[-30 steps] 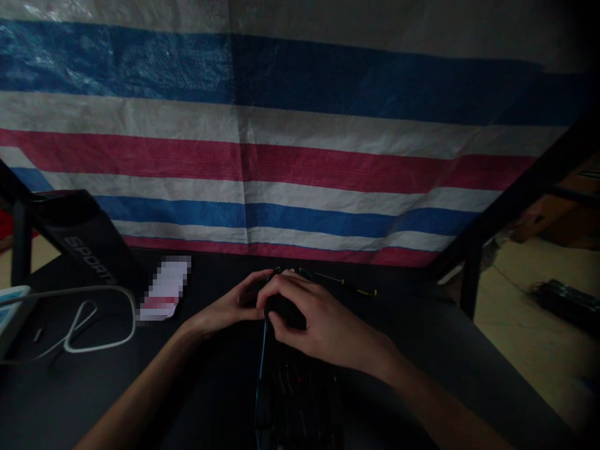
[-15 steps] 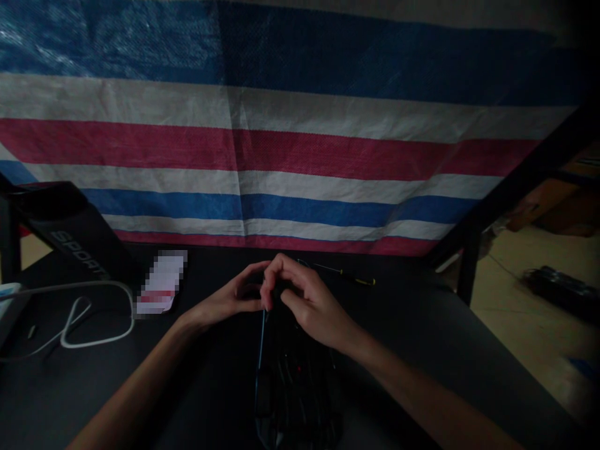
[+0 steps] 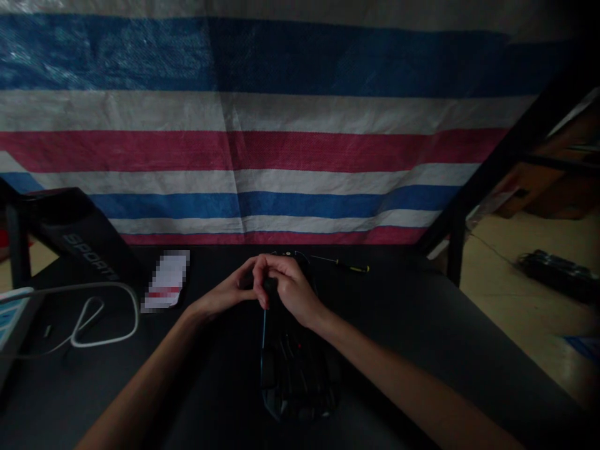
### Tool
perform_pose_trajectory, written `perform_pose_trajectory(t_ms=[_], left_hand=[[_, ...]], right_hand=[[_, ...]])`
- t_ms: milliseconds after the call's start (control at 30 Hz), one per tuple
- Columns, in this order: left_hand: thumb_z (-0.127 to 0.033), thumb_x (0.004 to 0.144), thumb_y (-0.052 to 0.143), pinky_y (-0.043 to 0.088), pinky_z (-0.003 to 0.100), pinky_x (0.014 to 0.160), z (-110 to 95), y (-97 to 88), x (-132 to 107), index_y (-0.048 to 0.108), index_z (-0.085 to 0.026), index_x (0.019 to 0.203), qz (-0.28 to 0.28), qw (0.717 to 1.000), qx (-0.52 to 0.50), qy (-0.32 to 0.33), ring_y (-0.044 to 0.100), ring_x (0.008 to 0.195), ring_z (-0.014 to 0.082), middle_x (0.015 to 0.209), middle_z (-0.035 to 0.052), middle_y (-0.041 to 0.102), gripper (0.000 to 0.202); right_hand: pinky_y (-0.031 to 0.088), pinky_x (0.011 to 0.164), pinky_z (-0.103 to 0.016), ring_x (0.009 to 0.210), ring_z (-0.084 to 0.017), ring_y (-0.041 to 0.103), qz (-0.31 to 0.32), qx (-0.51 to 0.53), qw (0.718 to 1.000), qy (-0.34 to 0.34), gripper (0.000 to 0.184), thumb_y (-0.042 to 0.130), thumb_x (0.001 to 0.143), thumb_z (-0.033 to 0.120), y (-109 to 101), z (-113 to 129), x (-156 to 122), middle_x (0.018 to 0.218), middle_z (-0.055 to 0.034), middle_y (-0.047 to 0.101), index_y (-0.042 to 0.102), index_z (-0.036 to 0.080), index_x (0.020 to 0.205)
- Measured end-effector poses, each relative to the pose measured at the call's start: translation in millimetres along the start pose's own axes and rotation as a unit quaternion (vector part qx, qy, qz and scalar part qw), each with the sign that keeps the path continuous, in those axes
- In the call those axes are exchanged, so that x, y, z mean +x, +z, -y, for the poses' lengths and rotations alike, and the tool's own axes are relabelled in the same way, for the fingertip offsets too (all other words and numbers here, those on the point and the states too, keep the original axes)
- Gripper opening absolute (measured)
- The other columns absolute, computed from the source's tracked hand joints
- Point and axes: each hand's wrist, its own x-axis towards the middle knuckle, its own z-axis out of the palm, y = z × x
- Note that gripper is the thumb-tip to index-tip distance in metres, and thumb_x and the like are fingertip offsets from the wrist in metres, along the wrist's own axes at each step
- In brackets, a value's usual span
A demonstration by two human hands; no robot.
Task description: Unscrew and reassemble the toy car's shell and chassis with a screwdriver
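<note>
A dark toy car [image 3: 300, 369], apparently underside up with a blue lower edge, lies lengthwise on the black table in front of me. My left hand [image 3: 232, 287] is curled at its far left corner, thumb and fingers bent around the side. Over the same corner reaches my right hand [image 3: 285, 281], its fingers bent and closed near a dark, wheel-like part [image 3: 270, 285]. Whatever is between those fingertips is too dark and covered to make out. Just beyond the right hand, a screwdriver [image 3: 351, 266] with a black and yellow handle lies on the table.
Left of my hands lies a blurred-out phone [image 3: 166, 281], by a dark box [image 3: 89, 244] marked SPORT. A white cable [image 3: 134, 312] loops near a white-edged device [image 3: 14, 312]. Striped plastic sheeting [image 3: 281, 150] hangs behind the table [image 3: 412, 350]. A dark object [image 3: 557, 275] lies on the floor.
The view has shifted slightly. The right fingers have come lower and closer to the left hand, at the car's far left corner. More of the car's near end now shows.
</note>
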Motion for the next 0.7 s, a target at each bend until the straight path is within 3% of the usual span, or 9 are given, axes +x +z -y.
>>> perform_pose_trajectory(t_ms=[133, 233, 300, 367, 433, 567, 700], left_hand=[[-0.029, 0.073, 0.089, 0.04, 0.048, 0.114, -3, 3.3, 0, 0.049, -0.026, 0.146, -0.001, 1.0, 0.001, -0.001, 0.057, 0.129, 0.0339, 0.135, 0.0082, 0.066, 0.083], [-0.032, 0.079, 0.085, 0.034, 0.05, 0.118, -7, 4.9, -1, 0.046, -0.03, 0.148, 0.004, 1.0, 0.004, 0.007, 0.051, 0.136, 0.0326, 0.154, 0.009, 0.051, 0.079], [-0.03, 0.082, 0.083, 0.031, 0.051, 0.119, -9, 5.5, -2, 0.044, -0.033, 0.15, 0.011, 1.0, 0.009, 0.009, 0.047, 0.14, 0.031, 0.164, 0.0079, 0.036, 0.079], [-0.028, 0.084, 0.081, 0.029, 0.052, 0.12, -11, 5.7, -3, 0.044, -0.034, 0.15, 0.023, 1.0, 0.012, 0.012, 0.043, 0.142, 0.0305, 0.167, 0.0077, 0.03, 0.077], [-0.027, 0.085, 0.08, 0.029, 0.053, 0.12, -12, 5.3, -4, 0.043, -0.034, 0.151, 0.035, 0.999, 0.009, 0.015, 0.044, 0.142, 0.031, 0.167, 0.0086, 0.031, 0.075], [-0.027, 0.087, 0.077, 0.032, 0.055, 0.118, -9, 3.5, -4, 0.042, -0.037, 0.151, 0.038, 0.999, 0.012, 0.014, 0.047, 0.14, 0.0315, 0.166, 0.0065, 0.033, 0.074], [-0.028, 0.09, 0.076, 0.031, 0.054, 0.12, -8, 2.5, -3, 0.041, -0.038, 0.152, 0.036, 0.999, 0.021, 0.012, 0.047, 0.141, 0.0313, 0.165, 0.0041, 0.035, 0.072]], right_hand=[[0.025, 0.044, -0.021, 0.044, -0.009, 0.033, -0.038, 0.034, 0.999, -0.002, 0.005, 0.045, 0.073, 0.022, 12, -1, 10, 0.053, 0.0065, 0.044, 0.05, 0.021, 0.072], [0.022, 0.045, -0.022, 0.049, -0.01, 0.031, -0.075, 0.052, 0.996, -0.01, 0.014, 0.042, 0.085, 0.036, 5, 20, 20, 0.06, 0.0069, 0.038, 0.048, 0.023, 0.083], [0.023, 0.046, -0.022, 0.053, -0.011, 0.033, -0.093, 0.036, 0.995, -0.009, 0.023, 0.038, 0.09, 0.044, -12, 38, 20, 0.067, 0.0057, 0.037, 0.048, 0.023, 0.091], [0.029, 0.048, -0.021, 0.058, -0.011, 0.039, -0.117, -0.136, 0.984, 0.015, 0.028, 0.031, 0.094, 0.047, -36, 52, 10, 0.075, 0.004, 0.041, 0.046, 0.024, 0.1], [0.031, 0.048, -0.021, 0.058, -0.011, 0.042, -0.124, -0.202, 0.971, 0.043, 0.026, 0.037, 0.093, 0.045, -64, 55, -10, 0.077, 0.0041, 0.043, 0.044, 0.024, 0.107], [0.04, 0.05, -0.025, 0.053, -0.014, 0.047, -0.131, -0.351, 0.921, 0.108, 0.027, 0.034, 0.098, 0.046, -112, 30, -63, 0.068, 0.0059, 0.045, 0.046, 0.023, 0.108], [0.039, 0.061, -0.027, 0.059, -0.016, 0.056, -0.141, -0.523, 0.829, 0.141, 0.018, 0.04, 0.1, 0.032, -131, -4, -96, 0.065, 0.0041, 0.052, 0.054, 0.023, 0.108]])
